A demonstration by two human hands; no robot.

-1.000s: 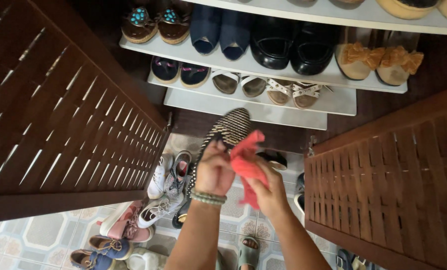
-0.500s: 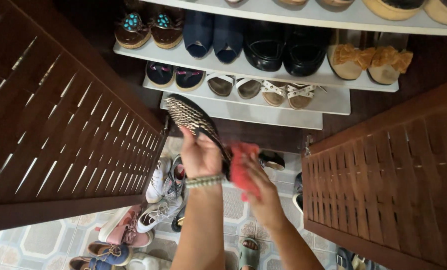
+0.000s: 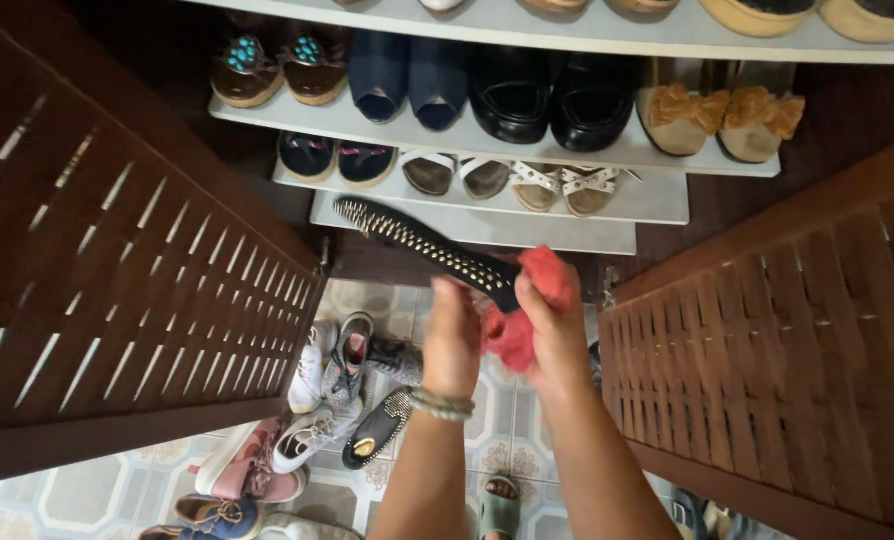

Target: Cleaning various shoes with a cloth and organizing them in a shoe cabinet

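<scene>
The left hand [image 3: 454, 335] grips the heel end of a black studded shoe [image 3: 422, 243], held in the air on its side with the toe pointing up and left toward the shelves. The right hand [image 3: 557, 335] is clenched around a red cloth [image 3: 527, 305], pressed against the shoe just beside the left hand. Below them, sneakers [image 3: 327, 365] and a second studded shoe [image 3: 377, 428] lie on the tiled floor [image 3: 87, 490], between two open slatted doors [image 3: 137, 260]. Behind, white shelves [image 3: 467, 130] carry pairs of shoes.
</scene>
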